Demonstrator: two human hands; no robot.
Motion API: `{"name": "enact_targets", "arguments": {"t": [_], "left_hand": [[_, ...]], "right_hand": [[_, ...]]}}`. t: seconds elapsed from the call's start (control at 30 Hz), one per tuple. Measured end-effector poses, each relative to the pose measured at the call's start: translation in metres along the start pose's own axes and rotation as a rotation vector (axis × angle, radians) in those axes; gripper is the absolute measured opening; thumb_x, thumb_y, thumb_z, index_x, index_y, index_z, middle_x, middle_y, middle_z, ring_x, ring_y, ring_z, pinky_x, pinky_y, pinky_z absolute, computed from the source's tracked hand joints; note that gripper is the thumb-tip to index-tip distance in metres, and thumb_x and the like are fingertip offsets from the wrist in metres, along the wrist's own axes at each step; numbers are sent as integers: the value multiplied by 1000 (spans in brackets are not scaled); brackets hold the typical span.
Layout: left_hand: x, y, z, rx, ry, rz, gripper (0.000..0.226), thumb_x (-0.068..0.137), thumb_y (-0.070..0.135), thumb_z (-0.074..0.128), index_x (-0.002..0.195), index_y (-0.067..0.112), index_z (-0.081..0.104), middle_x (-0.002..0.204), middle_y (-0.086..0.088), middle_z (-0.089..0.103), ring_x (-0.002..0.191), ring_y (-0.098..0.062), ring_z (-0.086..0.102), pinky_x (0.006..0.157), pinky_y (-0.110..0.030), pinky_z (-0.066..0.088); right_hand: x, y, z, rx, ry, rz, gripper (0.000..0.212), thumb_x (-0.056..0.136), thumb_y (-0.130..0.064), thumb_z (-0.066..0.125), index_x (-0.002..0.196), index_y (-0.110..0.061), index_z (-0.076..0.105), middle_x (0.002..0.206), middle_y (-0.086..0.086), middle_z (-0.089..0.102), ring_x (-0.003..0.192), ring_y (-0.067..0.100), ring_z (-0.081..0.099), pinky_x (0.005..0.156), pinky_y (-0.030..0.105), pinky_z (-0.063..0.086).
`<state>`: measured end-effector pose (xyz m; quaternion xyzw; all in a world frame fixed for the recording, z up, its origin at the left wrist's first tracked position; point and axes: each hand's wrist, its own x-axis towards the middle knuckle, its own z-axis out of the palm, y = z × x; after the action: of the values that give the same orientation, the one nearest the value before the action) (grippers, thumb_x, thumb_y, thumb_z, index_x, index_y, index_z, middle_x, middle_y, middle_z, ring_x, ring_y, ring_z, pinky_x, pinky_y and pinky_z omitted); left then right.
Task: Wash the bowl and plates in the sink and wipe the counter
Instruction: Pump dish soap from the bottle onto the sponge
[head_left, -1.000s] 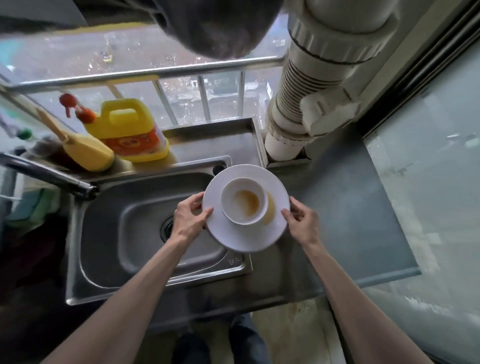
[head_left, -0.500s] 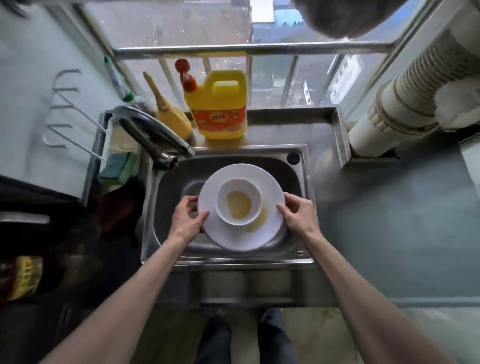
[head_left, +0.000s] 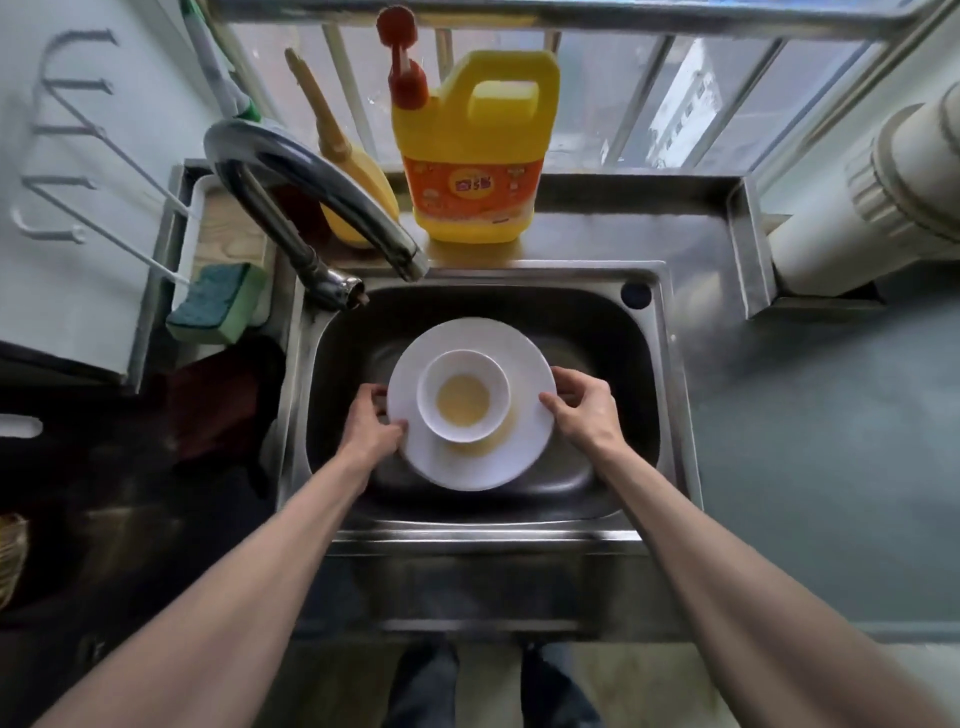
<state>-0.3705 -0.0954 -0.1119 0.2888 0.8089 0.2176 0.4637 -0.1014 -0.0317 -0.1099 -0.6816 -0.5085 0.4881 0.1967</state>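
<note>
Bowl (head_left: 464, 400) on plate (head_left: 524, 358), rim gripped by left hand (head_left: 371, 434) and right hand (head_left: 587, 413), low in the sink (head_left: 615, 338); set-down, then rinsing, likely next

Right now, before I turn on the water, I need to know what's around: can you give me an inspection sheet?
Surface: steel sink, grey counter to its right.
Job's things: white bowl with yellow residue sits on white plate, over the basin.
Clutter: yellow detergent jug and yellow utensil behind sink; green sponge at left.
Hands: left hand and right hand grip opposite plate edges.
Cables: nothing seen.
Surroundings: faucet back left, barred window, white pipe right.
</note>
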Motion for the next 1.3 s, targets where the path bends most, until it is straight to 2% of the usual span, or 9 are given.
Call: {"name": "enact_targets", "arguments": {"t": [0.33,0.6,0.77,0.87,0.97,1.03,1.13,1.2,1.3], "left_hand": [[38,-24,24,6,-52,-93,72,79,-5,78,142,10,46,123,-11,61,105,-23,59,94,-47,57],[53,-41,36,64,-43,-46,56,83,-9,68,134,11,55,115,-8,65,108,-26,63,92,-47,58],[54,-46,42,68,-35,-30,55,84,-10,68,135,9,57,121,-8,66,107,-23,60,92,-38,55],[53,-46,41,103,-57,-26,58,85,-5,70,140,11,58,130,-11,66,115,-26,62,90,-32,51],[43,-38,33,137,-4,-41,71,87,6,74,151,14,46,147,-13,57,133,-30,55,106,-37,47],[38,-28,27,136,70,0,73,86,9,74,153,14,45,148,-13,55,137,-31,52,113,-41,44],[19,-3,15,58,139,127,52,89,3,68,139,11,59,134,-10,65,124,-26,61,104,-34,47],[2,16,6,-14,157,220,48,92,1,66,137,14,59,129,-6,66,115,-19,65,98,-29,49],[-27,47,-7,-110,139,318,50,96,3,65,139,24,54,126,3,62,101,-2,68,92,-28,54]], "right_hand": [[33,29,21,-66,-6,106,41,93,-16,77,132,-11,68,115,6,75,109,22,70,102,43,56],[41,49,33,-126,-69,133,38,100,-11,64,139,-12,62,132,9,69,126,25,63,104,35,49],[38,53,35,-154,-97,148,43,102,-11,61,144,-13,58,140,6,65,133,25,58,109,36,46],[38,48,33,-176,-137,171,46,100,-10,63,145,-13,58,141,6,64,132,25,58,107,33,45],[36,34,27,-179,-87,190,51,94,-13,69,144,-12,59,139,8,66,131,25,60,110,35,47],[32,20,22,-178,-9,131,50,91,-16,73,140,-12,63,135,7,68,127,24,62,110,36,48],[22,-18,9,-132,51,-67,25,89,-28,80,112,-18,77,109,0,75,104,15,70,94,33,56],[12,-58,-4,-30,72,-210,14,91,-32,80,96,-19,75,95,-3,74,90,9,70,83,30,57],[2,-131,-26,83,115,-471,15,97,-25,74,108,-15,71,104,-2,72,94,4,69,80,19,56]]}}
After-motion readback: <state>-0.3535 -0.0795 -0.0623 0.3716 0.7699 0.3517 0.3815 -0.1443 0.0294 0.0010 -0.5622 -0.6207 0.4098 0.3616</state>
